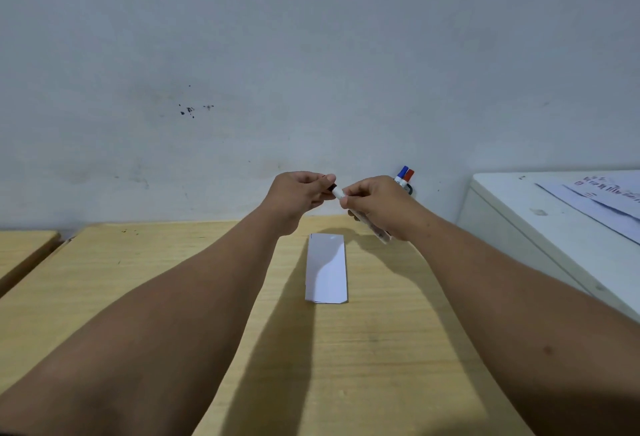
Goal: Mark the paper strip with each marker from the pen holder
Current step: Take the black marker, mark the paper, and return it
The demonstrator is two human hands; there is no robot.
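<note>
- Bare forearms filled the near part of the view, reaching from both near corners toward the far edge of the wooden table (363, 349).
- Between them, the paper strip (326, 267) lay flat on the table, its long side running near to far, with arm shadows across it and no marks that could be made out.
- Just beyond the strip's far end, and raised above the table, the right hand (375, 205) was closed around a marker (372, 226); the white barrel slanted down to the right and its lower end stuck out below the palm.
- At the marker's upper end, the left hand (299, 195) pinched a small dark cap (331, 187) between thumb and fingers; whether the cap was on or just off the tip could not be told.
- Behind the right hand, against the wall (311, 54), a blue-capped marker (402, 172) and a red-capped marker (409, 175) stood upright in the pen holder (409, 189), which the hand hid almost entirely, leaving only a dark edge.
- On the right, a white cabinet (540, 227) stood beside the table, with printed sheets (602, 200) lying on top.
- On the far left, the corner of a second wooden table (24, 248) was separated from the first by a narrow gap.
- Dark specks dotted the wall well above the left hand.
</note>
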